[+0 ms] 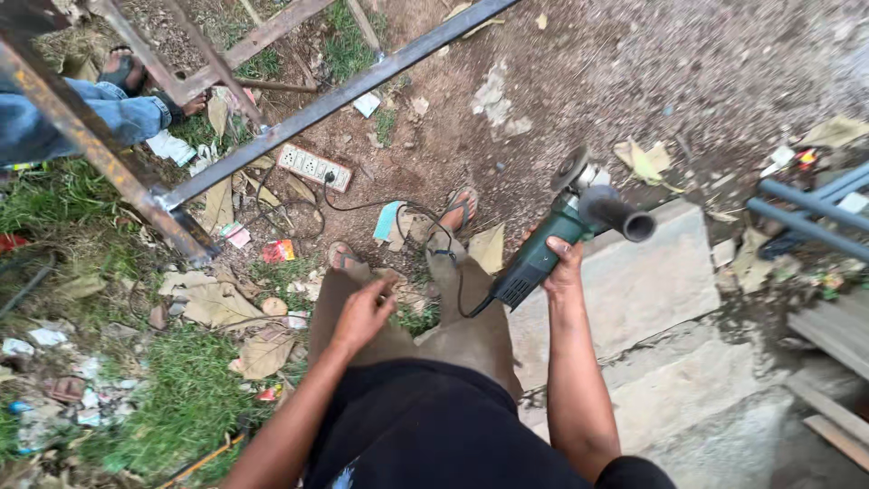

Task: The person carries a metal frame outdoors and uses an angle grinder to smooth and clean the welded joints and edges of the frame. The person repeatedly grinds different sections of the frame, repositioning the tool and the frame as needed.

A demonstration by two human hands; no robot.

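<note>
In the head view, a green angle grinder (554,237) is held in the right hand (565,265), whose fingers are wrapped around the rear of the tool's body, above the edge of a pale concrete slab (652,290). The grinder is tilted upward and away from the person, with its grey disc (570,168) at the far end and a black side handle (623,215) sticking out to the right. A black cable (453,272) is seen running from the back of the grinder down across the brown trousers (471,340) and over the dirt to a white power strip (313,167) lying on the ground just beyond a rusty metal frame (118,167). The left hand (364,312) is held loosely curled, palm down, and is rested on or just above the left thigh; nothing is gripped in it. Two feet in sandals (460,210) are planted on the bare earth below the grinder. Dry leaves, paper scraps and patches of grass are scattered to the left. At the upper left, another person's leg in blue jeans (86,113) is seen behind the frame. At the right edge, grey metal tubes (806,213) are laid across the ground.
</note>
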